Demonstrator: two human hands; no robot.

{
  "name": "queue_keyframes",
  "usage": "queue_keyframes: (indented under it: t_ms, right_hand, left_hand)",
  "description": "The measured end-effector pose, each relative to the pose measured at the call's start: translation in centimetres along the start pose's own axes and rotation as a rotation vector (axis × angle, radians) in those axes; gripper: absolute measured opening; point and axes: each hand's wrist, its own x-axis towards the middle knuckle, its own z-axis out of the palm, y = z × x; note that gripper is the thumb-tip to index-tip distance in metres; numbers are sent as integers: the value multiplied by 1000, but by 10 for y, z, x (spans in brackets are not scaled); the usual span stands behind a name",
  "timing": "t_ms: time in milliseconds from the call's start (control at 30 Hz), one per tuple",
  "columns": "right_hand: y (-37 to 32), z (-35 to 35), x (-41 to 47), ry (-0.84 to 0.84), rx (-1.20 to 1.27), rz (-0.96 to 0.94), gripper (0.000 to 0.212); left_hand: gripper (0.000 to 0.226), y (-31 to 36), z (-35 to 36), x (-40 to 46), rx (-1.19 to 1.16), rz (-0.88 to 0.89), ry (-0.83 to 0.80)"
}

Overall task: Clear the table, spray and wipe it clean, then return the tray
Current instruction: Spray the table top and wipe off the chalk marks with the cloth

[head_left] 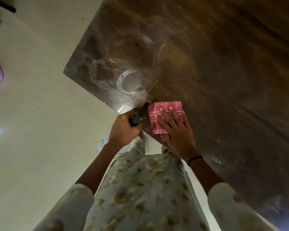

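Wiping counter (207, 64): right hand (175, 130) flat on pink cloth (163, 114) at frame centre; left hand (123, 129) grips spray bottle (138, 116). Risk: white rings (128, 82) left unwiped.

The large dark wooden table (207, 67) fills the upper right of the view, with one corner pointing to the left. The folded pink checked cloth (163, 119) lies on the table near its front edge. The right hand (175, 130) lies flat on top of the cloth. The left hand (123, 129) is just beside it, to the left, at the table edge, and holds the black spray nozzle (139, 116), which points over the table. White ring marks (129, 83) are on the table behind the nozzle. The pale tiled floor (32, 114) lies to the left, below the table.
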Motion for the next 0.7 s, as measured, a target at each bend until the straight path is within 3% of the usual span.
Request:
queue_keyframes:
  t_ms: [133,300,433,600,700]
  right_hand:
    - [27,-15,2,-36,-32,132,59]
    - [-9,-25,62,36,32,409,57]
    - [-42,-16,73,-4,42,289,54]
    - [-37,9,14,-35,-3,29,52]
    - [-19,16,-25,-32,-46,67,57]
  left_hand:
    - [26,-11,-11,2,73,14,-37]
    - [27,-19,-19,2,88,40,-72]
    - [31,-25,-22,-1,96,44,-75]
    - [31,-31,-24,0,104,62,-105]
    - [27,-36,-22,-1,128,51,-121]
